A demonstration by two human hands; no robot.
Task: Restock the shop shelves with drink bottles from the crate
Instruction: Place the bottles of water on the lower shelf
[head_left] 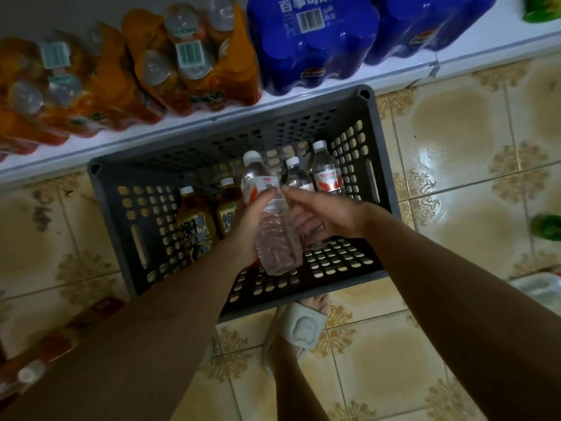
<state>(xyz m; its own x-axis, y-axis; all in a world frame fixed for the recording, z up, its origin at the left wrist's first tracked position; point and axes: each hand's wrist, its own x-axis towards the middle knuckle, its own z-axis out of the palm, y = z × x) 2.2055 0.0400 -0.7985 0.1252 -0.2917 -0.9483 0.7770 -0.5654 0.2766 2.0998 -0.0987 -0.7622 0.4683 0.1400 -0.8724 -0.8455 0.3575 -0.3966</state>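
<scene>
held bottle: a clear water bottle (270, 217) with a white cap and a red-and-white label is hanging tilted over the middle of the crate, cap pointing toward the shelf
left hand: the left hand (253, 226) is gripping that bottle round its middle, fingers curling over it
right hand: the right hand (318, 212) is sitting just beside the bottle, fingers loosely bent and seeming to brush its side, not really grabbing anything
crate: the dark grey perforated crate (349, 262) is sitting on the floor, right up against the shelf edge
still inside: two more water bottles (326, 174) are standing in the far right corner, two tea bottles (197, 220) on the left
shelf: the white shelf (303, 95) is carrying orange shrink-wrapped packs (188, 56) and blue packs (312, 41)
floor: patterned tiled floor (455, 132), one foot in a grey slipper (303, 325) just below the crate
</scene>
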